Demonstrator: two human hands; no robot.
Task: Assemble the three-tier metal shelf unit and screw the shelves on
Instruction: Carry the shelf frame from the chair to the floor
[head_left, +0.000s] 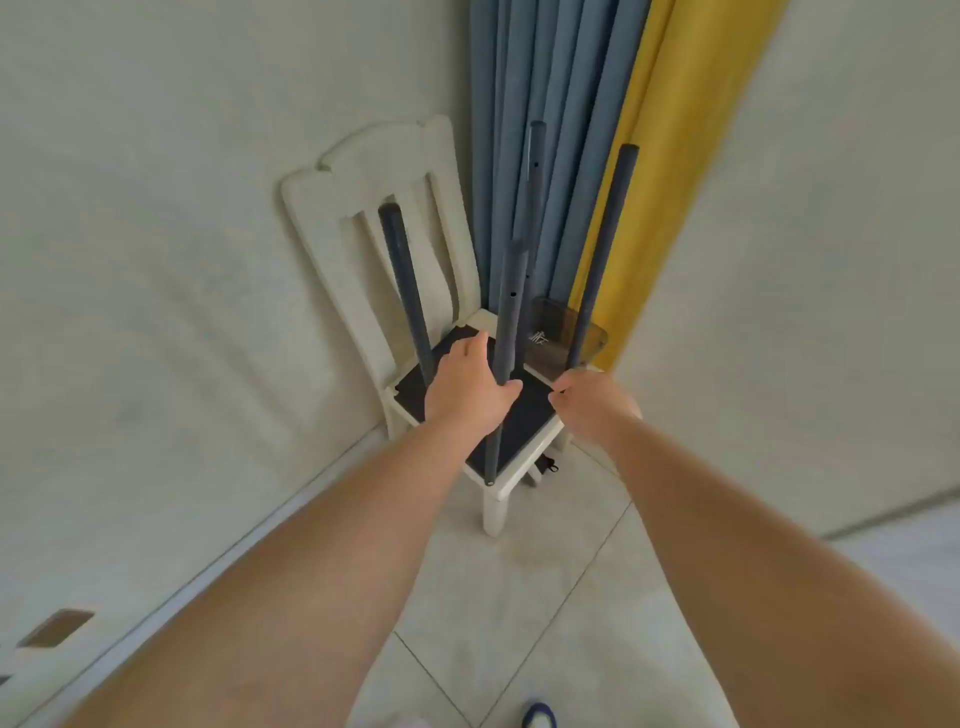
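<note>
Head view, shelf: dark shelf (524, 415) lies on the white chair (363, 171) seat, four dark poles (511, 312) standing up.
Left hand: left hand (470, 389) grips the near pole.
Right hand: right hand (592, 405) curled at the shelf's right edge; grip unclear.
Far: blue and yellow curtains (665, 156).

Four dark poles are standing up: one (405, 280) at the left, one (506, 338) in the middle front, one (535, 187) behind it, one (602, 249) at the right. One dark shelf (524, 415) is lying on one white chair (363, 208). One clear bag (556, 332) is sitting at the back. Two hands are showing, left hand (470, 387) and right hand (597, 402). Two curtains are hanging, one blue (550, 78) and one yellow (691, 130).
</note>
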